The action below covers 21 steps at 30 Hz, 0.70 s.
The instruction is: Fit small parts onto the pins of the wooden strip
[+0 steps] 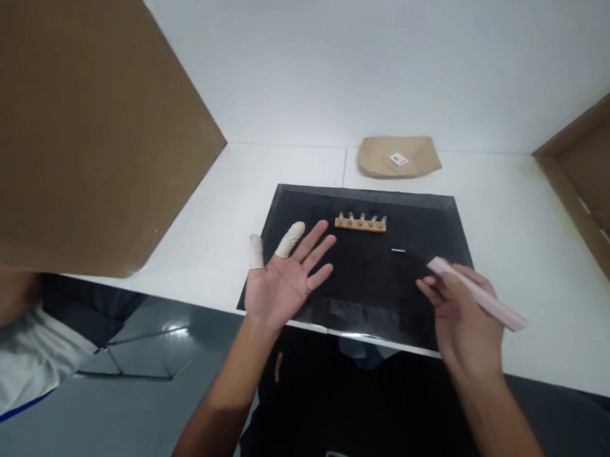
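My left hand (282,286) is palm up over the left part of a black mat (356,273), fingers spread and holding nothing. Pale finger cots (290,240) cover its thumb and index finger. At the mat's right edge, my right hand (465,316) grips a long, flat pink strip (480,294) between thumb and fingers. A small, thin dark piece with a light edge (398,250) lies on the mat, left of the right hand. Farther back is a narrow yellowish strip (360,227) bearing several small clear upright parts.
A brown paper tray (400,155) at the back holds a small clear item with a white label (398,159). Brown panels stand on the left (96,129) and right (591,178) of the white table (551,266). Another person's sleeve (34,361) shows at lower left.
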Tool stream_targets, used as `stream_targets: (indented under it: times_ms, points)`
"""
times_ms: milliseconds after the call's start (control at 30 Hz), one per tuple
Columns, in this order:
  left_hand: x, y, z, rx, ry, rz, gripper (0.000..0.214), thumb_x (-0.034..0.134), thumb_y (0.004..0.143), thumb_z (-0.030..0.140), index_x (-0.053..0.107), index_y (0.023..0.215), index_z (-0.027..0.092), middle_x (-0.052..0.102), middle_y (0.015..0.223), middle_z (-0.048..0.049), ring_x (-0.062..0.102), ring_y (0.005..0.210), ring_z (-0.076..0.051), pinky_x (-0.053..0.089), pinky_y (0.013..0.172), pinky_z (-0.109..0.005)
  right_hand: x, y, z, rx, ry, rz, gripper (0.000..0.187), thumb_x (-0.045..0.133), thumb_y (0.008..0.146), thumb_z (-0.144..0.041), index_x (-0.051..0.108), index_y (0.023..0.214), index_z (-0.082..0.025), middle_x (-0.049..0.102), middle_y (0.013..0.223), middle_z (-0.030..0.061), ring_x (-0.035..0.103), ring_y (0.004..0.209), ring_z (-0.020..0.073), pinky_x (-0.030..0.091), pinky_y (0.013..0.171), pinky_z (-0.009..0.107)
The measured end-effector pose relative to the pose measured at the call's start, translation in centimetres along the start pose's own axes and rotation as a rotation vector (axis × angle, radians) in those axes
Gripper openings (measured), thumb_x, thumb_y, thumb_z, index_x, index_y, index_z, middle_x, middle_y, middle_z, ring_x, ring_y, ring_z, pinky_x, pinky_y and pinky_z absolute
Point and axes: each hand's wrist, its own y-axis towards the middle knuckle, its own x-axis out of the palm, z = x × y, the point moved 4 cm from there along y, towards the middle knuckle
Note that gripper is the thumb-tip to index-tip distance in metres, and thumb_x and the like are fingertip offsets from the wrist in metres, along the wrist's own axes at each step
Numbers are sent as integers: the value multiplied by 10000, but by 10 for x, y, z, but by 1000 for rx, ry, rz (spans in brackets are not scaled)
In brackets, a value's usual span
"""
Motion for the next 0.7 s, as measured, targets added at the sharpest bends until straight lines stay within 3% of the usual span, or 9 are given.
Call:
stream_targets:
  times_ms: [167,367,567,700]
  points:
    - [28,-24,-21,-111,-256,-191,853,94,1017,766,766,1228,284,597,1556,-63,553,1458,-316,550,1091,-462,-13,-29,13,75,13,-6,467,965,632,-360,707,989,-204,763,941,1,701,680,105,647,637,213]
    - [43,-46,-39,-165,-385,-301,920,35,1015,752,747,1286,235,574,1574,-97,633,1353,-304,548,1065,-458,-42,-39,16,99,21,-5,469,964,627,-372,702,975,-198,760,902,7,687,671,109,612,566,188]
    - [41,-59,-56,-244,-461,-231,829,68,994,788,419,1610,358,587,1552,-135,735,1032,-258,570,843,-397,-56,-32,18,137,34,-30,499,977,589,-352,696,977,-214,753,886,-12,674,658,103,601,555,176]
    - [38,-62,-64,-229,-520,-231,855,70,967,824,381,1623,373,759,1247,-154,660,730,-196,497,694,-335,-55,-30,19,154,34,-45,487,969,604,-357,693,987,-232,746,859,-23,669,651,106,588,539,175]
